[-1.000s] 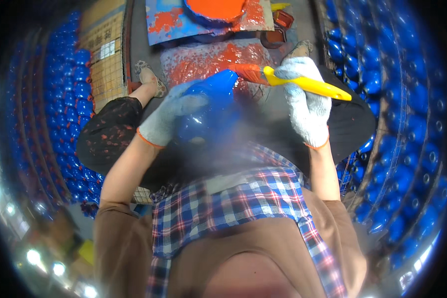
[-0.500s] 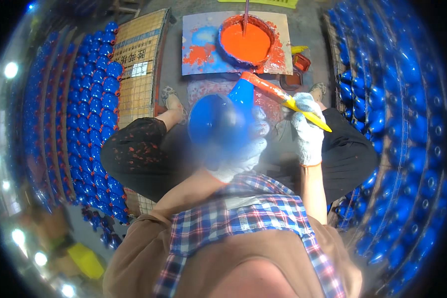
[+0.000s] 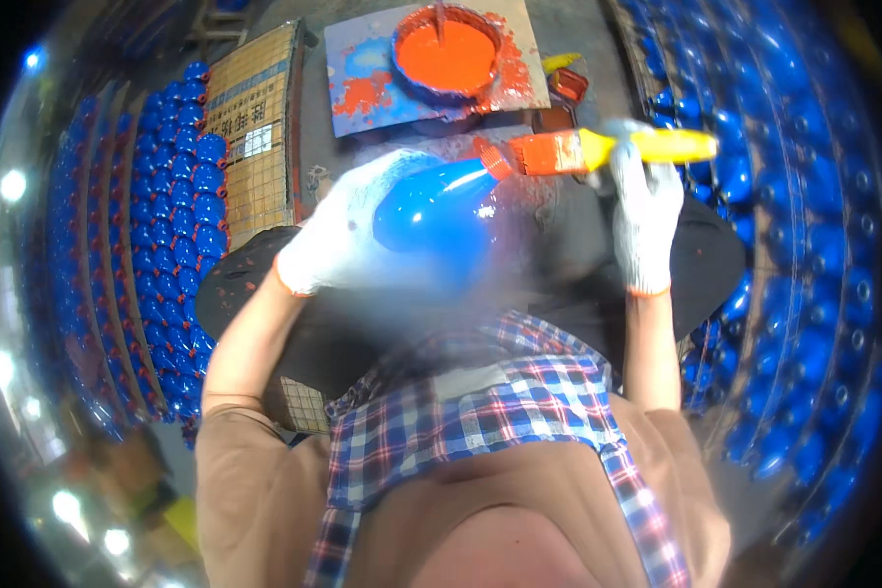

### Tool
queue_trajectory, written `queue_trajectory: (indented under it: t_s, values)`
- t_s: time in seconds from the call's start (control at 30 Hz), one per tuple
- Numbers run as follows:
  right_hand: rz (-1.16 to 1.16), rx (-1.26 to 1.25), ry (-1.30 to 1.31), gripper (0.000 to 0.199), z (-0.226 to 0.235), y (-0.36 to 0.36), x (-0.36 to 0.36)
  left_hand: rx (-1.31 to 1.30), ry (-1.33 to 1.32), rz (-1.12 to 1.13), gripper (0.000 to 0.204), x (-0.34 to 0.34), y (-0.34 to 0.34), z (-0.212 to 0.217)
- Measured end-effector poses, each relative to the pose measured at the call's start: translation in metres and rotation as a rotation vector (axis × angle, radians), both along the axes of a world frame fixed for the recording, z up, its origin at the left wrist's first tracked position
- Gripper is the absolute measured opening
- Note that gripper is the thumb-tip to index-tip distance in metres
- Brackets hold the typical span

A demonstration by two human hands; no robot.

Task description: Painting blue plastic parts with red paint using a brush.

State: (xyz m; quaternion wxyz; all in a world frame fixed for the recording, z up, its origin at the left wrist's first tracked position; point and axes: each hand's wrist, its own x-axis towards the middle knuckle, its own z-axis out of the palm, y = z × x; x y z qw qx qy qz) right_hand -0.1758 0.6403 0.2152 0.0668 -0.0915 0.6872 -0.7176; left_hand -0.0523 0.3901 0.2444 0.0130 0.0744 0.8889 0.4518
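Since half a second ago, both hands have risen in view and the brush now lies level. Left hand [image 3: 338,245], in a white glove, wraps its grip around a glossy blue bulb-shaped piece [image 3: 436,208]. Its narrow end meets the orange bristles of a yellow-handled paintbrush [image 3: 598,150], clenched in the gloved right hand [image 3: 642,211]. An orange paint bucket [image 3: 448,49] sits beyond.
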Motion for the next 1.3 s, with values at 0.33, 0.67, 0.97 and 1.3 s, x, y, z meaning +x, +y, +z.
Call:
queue_trajectory:
  t_s: [0.33,0.67,0.97,1.3]
  values:
    - [0.330,0.357,0.782,0.019,-0.013,-0.022,-0.026,-0.955,0.130,-0.183,0.068,-0.005,0.028,0.034]
    - [0.391,0.106,0.947,0.020,0.003,-0.008,0.011,-0.694,0.092,-0.037,0.064,-0.008,0.028,0.019]
    - [0.296,0.109,0.844,0.022,-0.001,0.009,0.018,0.520,-0.326,0.228,0.049,0.010,0.020,-0.033]
    - [0.150,-0.074,0.604,0.031,0.017,0.008,0.008,0.131,0.158,0.114,0.084,0.009,0.014,-0.035]
